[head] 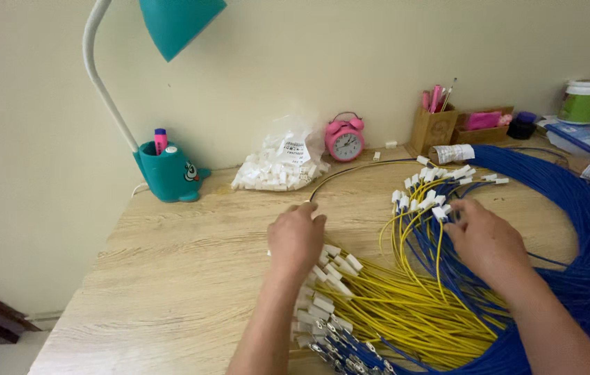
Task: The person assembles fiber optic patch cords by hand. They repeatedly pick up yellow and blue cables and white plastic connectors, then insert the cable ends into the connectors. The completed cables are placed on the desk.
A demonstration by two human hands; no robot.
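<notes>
Pinched at the fingertips of the left hand [296, 236] is the near end of a single thin yellow wire [350, 170], the fingers curled closed around it at the middle of the light wooden desk [170, 278]. From that hand the wire runs away from the person, curving up and to the right towards the back of the desk, so its long axis lies roughly diagonal, near-left to far-right; whether a white plug sits under the fingers cannot be made out.

Opposite it, the right hand [486, 239] rests with fingers bent on a fan of yellow and blue wires tipped with small white plastic connectors [427, 194], its fingertips touching one connector at the near edge of that cluster. Its grip looks closed on that connector, though the fingers hide the contact.

Between and below the two hands lies a bundle of finished yellow wires with white connectors [378, 305], ends pointing towards the left hand. A thick coil of blue wires [586, 229] sweeps round the right side of the desk.

Farther back stand a clear plastic bag of white connectors [281, 167], a small pink alarm clock [344, 137] just beside it, and a wooden pen holder [432, 126] to the right. At far left a teal desk lamp [170, 170] with a white neck rises against the pale wall.
</notes>
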